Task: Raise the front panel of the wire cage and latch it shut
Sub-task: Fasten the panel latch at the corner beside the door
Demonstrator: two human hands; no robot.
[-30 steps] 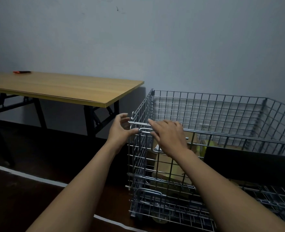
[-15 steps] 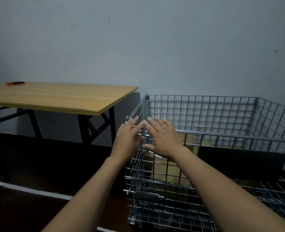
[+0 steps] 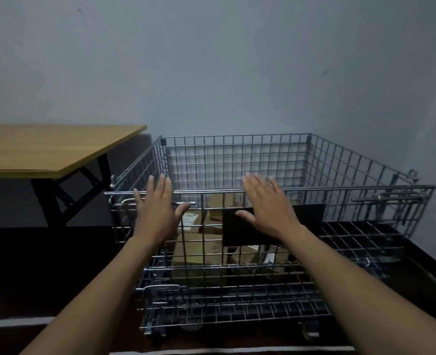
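L hand (image 3: pixel 158 211) & R hand (image 3: pixel 265 208) both flat, fingers spread, at front panel (image 3: pixel 237 252) top edge; contact prob, unclear.

No readable text anywhere; white label (image 3: pixel 190 218) on cardboard box (image 3: pixel 196 248) inside wire cage (image 3: pixel 237 149) too blurred.

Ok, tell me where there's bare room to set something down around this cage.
The wooden table left of the wire cage shows a bare top, bordered by the wall behind. Inside the cage it is crowded: cardboard boxes fill the bottom behind the front panel, where both open hands, left hand and right hand, hover.
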